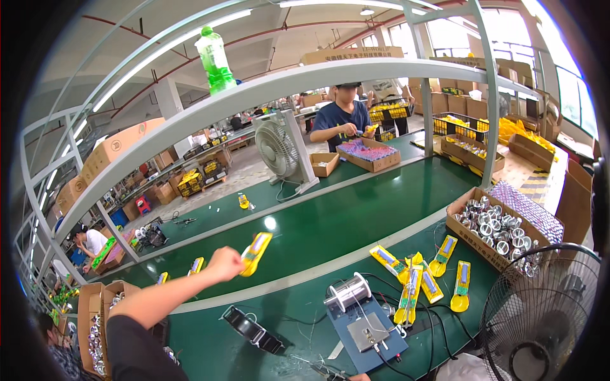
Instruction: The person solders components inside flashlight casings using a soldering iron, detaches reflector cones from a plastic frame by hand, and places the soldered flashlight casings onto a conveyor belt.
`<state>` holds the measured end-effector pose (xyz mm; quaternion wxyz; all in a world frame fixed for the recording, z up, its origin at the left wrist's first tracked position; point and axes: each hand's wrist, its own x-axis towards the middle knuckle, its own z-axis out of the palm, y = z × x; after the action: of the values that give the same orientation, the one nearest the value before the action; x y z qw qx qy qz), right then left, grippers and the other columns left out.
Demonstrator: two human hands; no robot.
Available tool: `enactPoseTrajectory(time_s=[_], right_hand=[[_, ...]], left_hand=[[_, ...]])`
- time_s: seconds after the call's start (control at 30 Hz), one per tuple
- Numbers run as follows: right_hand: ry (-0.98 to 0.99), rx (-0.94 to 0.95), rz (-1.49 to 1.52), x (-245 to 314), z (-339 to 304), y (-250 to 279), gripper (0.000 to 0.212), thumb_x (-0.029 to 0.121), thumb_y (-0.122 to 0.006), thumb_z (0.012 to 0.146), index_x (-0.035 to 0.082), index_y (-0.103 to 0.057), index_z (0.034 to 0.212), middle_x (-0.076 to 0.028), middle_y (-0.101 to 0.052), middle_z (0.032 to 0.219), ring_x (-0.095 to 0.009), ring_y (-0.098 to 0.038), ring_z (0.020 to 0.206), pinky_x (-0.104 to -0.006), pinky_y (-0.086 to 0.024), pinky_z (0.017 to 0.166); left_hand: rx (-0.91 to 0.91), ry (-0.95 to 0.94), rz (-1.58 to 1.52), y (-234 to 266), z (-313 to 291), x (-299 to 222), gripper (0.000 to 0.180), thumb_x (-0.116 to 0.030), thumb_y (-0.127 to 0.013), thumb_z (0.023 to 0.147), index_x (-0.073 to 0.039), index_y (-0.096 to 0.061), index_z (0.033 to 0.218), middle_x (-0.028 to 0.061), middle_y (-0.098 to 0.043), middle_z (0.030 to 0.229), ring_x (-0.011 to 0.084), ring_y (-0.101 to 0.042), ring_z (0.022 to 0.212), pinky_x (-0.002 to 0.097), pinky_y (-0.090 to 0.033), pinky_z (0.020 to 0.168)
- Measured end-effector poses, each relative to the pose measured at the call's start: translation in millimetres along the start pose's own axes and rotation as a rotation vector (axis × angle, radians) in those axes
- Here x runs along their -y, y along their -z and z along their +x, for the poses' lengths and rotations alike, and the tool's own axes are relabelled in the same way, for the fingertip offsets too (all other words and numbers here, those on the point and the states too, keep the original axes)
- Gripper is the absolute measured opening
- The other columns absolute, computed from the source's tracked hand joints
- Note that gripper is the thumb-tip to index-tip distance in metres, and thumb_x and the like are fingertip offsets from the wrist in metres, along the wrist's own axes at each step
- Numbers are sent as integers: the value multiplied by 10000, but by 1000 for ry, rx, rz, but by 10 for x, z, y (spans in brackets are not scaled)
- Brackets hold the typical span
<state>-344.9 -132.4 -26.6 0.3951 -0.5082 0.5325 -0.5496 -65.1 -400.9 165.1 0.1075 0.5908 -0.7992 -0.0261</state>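
My left hand (225, 263) reaches out over the green conveyor belt, fingers closed on the end of a yellow plastic shell (256, 254) with a pale strip inside it. Two similar yellow shells, one of them a near shell (196, 266), lie on the belt left of my forearm. Only a sliver of my right hand (359, 377) shows at the bottom edge; its fingers are hidden. Close to it is a dark, thin tool (330, 372). On the bench to the right sits a loose group of yellow shells (410, 289) holding bluish cells and green boards.
A blue soldering unit with a wire spool (349, 292) stands mid-bench, cables trailing right. Nearby lies a black strap-like stand (251, 330). A carton of reflector cups (492, 225) and a black fan (540, 317) occupy the right. Across the belt, a person (346, 120) works beside a white fan (279, 149).
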Motion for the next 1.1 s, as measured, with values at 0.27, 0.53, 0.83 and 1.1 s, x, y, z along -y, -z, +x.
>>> enactPoseTrajectory(time_s=[0.27,0.53,0.83,1.1], right_hand=[[11,17,-95,329,-415,-93,231,110,-700,693,67,-514,823,-27,-553,646,-83,-523,602,-237,-423,548],[155,42,125,260,-406,-566,295,105,-654,713,-32,-455,881,-77,-548,650,-111,-507,516,-197,-398,462],[-393,29,895,802,-591,-1322,217,152,-559,834,-29,-505,940,-74,-523,699,-105,-446,582,-229,-365,521],[-206,-4,684,905,-362,-1385,245,193,-509,867,-40,-508,942,-81,-502,684,-119,-406,548,-235,-319,497]], left_hand=[[-202,159,-96,115,-2539,110,93,-117,-614,657,-34,-623,617,132,-558,596,285,-552,550,355,-436,506],[-350,349,-294,-743,-3472,-206,71,-86,-616,664,-40,-614,610,120,-538,595,288,-548,555,354,-434,497],[-502,444,-731,-784,-3747,-321,202,-103,-620,727,-51,-596,921,121,-555,874,258,-551,782,309,-446,679],[-777,541,-155,-456,-3607,1124,146,-98,-590,735,-30,-583,864,107,-542,829,284,-503,808,358,-429,695]])
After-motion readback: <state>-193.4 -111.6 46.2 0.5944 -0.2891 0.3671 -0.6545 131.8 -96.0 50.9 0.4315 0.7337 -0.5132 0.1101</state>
